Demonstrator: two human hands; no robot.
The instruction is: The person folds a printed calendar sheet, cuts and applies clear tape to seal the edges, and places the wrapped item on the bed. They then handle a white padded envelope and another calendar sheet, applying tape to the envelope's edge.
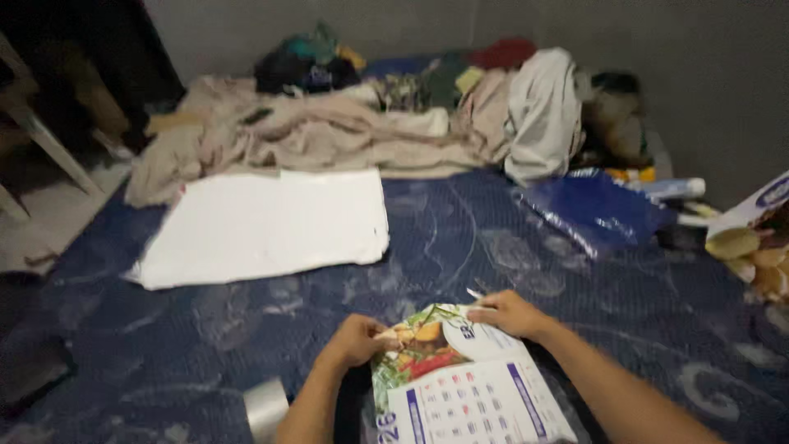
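Note:
A printed wall calendar sheet [460,386] with a colourful food picture at its top lies on the dark blue patterned mattress [493,247] right in front of me. My left hand [355,339] pinches the sheet's upper left corner. My right hand [509,312] grips the upper right corner, where the paper curls up. Both forearms reach in from the bottom edge.
A large white sheet [263,226] lies flat at centre left. A heap of clothes and cloths [370,115] runs along the back wall. A blue plastic bag [596,210] sits at right, another printed sheet [756,238] at the far right. A grey tape roll [267,407] is by my left arm.

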